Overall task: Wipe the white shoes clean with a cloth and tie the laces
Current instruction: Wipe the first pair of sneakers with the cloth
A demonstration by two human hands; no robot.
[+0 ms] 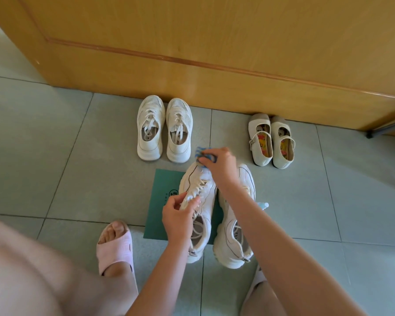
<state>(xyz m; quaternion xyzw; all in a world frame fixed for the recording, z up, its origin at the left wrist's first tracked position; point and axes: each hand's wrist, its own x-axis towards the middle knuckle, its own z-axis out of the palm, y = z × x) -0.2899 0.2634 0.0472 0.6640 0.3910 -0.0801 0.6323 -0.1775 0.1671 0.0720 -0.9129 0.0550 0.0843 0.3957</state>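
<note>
Your left hand [177, 215] grips the laces [201, 187], so brace the shoe [188, 180] while your right hand [220, 166], clutching the cloth [203, 155], rubs the toe.

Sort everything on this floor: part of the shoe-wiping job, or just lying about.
In the job: blue cloth in the right hand; white sneaker held by the left hand; partner sneaker; green mat under both.
Lying about: untouched white sneaker pair by the door; cream strap shoes.
</note>
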